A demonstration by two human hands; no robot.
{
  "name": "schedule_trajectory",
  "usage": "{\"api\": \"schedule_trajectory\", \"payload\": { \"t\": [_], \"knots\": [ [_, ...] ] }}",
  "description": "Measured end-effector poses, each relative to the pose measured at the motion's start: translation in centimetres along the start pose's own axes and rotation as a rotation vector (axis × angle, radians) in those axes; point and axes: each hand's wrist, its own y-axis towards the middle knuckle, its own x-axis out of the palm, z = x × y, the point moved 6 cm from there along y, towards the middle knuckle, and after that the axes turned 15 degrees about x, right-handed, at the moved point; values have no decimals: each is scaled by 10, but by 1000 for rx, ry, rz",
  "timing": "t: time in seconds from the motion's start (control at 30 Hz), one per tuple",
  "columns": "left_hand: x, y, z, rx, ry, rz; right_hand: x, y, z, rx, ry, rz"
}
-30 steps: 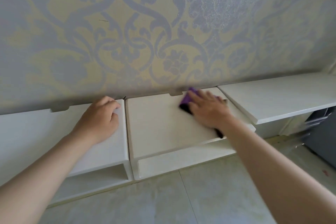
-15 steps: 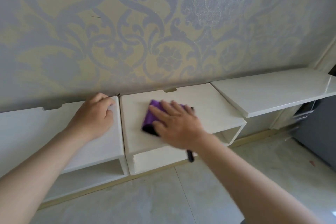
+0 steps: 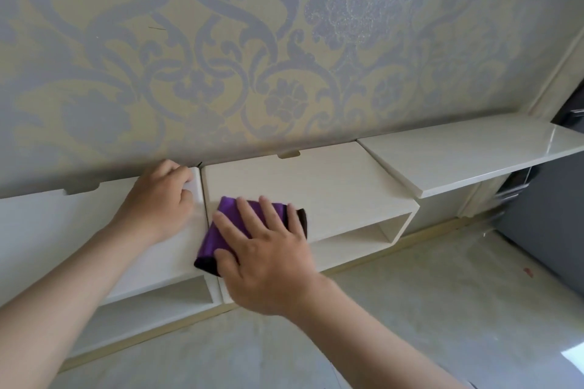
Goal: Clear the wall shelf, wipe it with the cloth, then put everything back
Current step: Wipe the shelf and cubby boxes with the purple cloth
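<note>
View from the head camera, looking down along a wall. The right hand (image 3: 268, 249) lies palm down on the purple cloth (image 3: 216, 235), its grip fully open: the fingers are straight and spread and press the cloth flat, with no finger curled round it. The cloth (folded, with a dark edge showing at its right and lower corners) rests on top of the middle unit of the wall shelf (image 3: 331, 186), at that unit's front-left corner, and it overlaps the seam with the left unit (image 3: 63, 221). The left hand (image 3: 158, 199) rests on the back right corner of the left unit, close against the wall. Its grip is closed, the fingers curled in, and nothing is seen within them. An open compartment (image 3: 357, 237) shows beneath the middle unit's top. To the right, a glossy white ledge (image 3: 467, 151) sits slightly higher, touching the middle unit's right edge. Behind the shelf stands patterned wallpaper (image 3: 252, 57), yellow with grey scrollwork. Below lies a pale tiled floor (image 3: 426, 309).
</note>
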Motion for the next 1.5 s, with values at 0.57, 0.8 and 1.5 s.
{"api": "schedule_trajectory", "payload": {
  "t": [0.57,0.8,1.5],
  "knots": [
    [2,-1,1,-26,7,-20,-17,35,82,194,-113,-40],
    [-4,-5,5,-13,-3,-12,-1,71,12,-97,-125,-127],
    [-2,-6,-1,-11,-29,22,-9,125,57,89,-104,-66]
  ]
}}
